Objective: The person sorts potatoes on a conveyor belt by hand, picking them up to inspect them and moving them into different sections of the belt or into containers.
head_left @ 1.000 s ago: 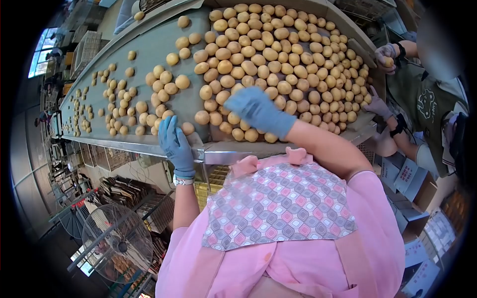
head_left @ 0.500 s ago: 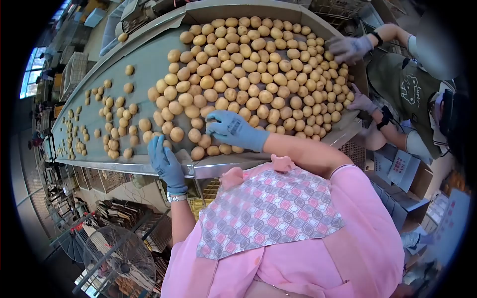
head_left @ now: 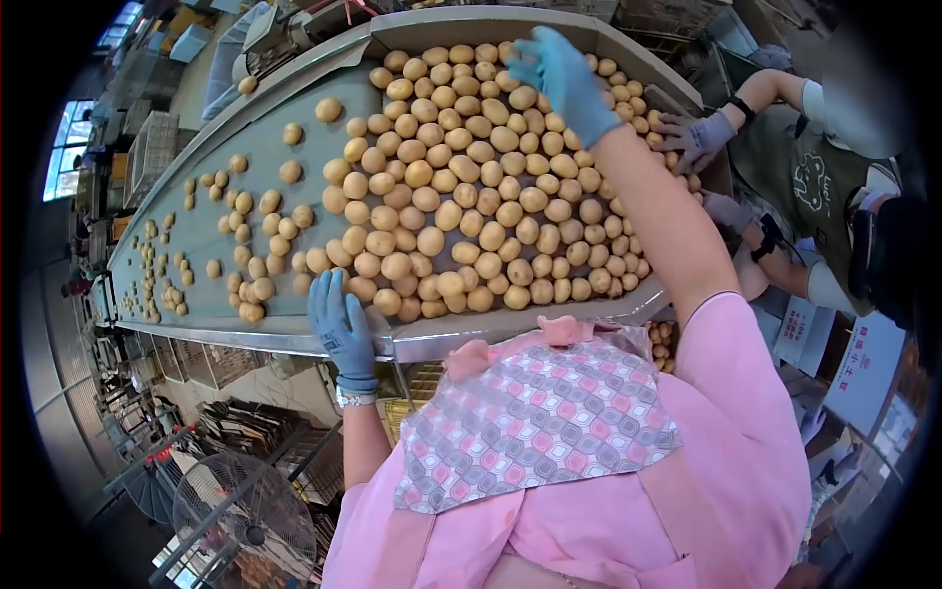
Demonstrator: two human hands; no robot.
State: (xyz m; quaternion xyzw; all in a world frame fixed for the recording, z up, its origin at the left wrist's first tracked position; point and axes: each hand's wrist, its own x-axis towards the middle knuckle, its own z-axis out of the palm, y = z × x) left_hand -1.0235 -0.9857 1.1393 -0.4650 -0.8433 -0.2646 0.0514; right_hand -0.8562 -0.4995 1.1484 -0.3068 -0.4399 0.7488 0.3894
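Many potatoes (head_left: pixel 471 187) cover the right part of a green conveyor belt (head_left: pixel 324 162) with metal sides. My left hand (head_left: pixel 340 324), in a blue glove, rests at the near metal edge of the belt, fingers stretched toward the nearest potatoes and holding nothing. Over the far side of the pile is my right hand (head_left: pixel 559 74), also in a blue glove and reached far out. Its fingers are spread above potatoes, with nothing seen in them.
Across the right end stands a co-worker with two grey-gloved hands (head_left: pixel 699 139) at the potatoes. A wire fan (head_left: pixel 243 510) is at lower left. Printed cartons (head_left: pixel 868 368) lie at the right, and a crate of potatoes (head_left: pixel 663 344) sits below the belt's near edge.
My right hand has moved from the near side of the pile to its far side. Potatoes on the belt have shifted right. The co-worker's far hand has moved nearer.
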